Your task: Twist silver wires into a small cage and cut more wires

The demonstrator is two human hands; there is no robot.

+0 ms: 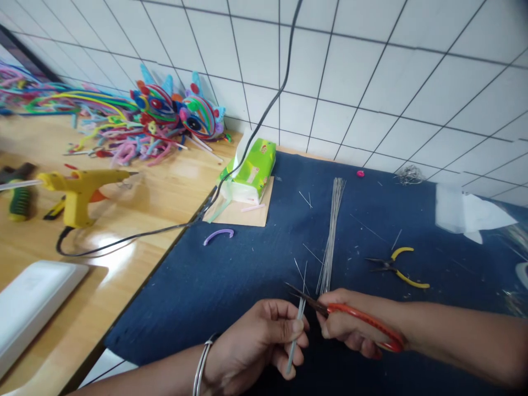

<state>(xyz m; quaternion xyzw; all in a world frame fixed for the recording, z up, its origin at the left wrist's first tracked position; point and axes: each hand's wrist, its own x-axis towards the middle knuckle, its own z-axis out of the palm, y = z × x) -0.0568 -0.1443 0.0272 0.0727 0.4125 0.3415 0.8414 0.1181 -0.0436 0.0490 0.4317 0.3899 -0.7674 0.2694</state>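
My left hand pinches a thin pale-grey stick between thumb and fingers, with fine wire-like ends above the grip. Whether it is one piece or several pressed together, I cannot tell. Red-handled scissors are gripped in my right hand. Their dark blades point left and lie across the stick's upper part, just above my left fingertips. Beyond my right hand, a long bundle of thin metal wires lies on the dark blue cloth, its near end close to my knuckles.
Yellow-handled pliers lie on the right, with loose wire bits around. A green tissue pack rests on cardboard at the cloth's back left. Farther left are a yellow glue gun, its black cord, and colourful pipe-cleaner pieces.
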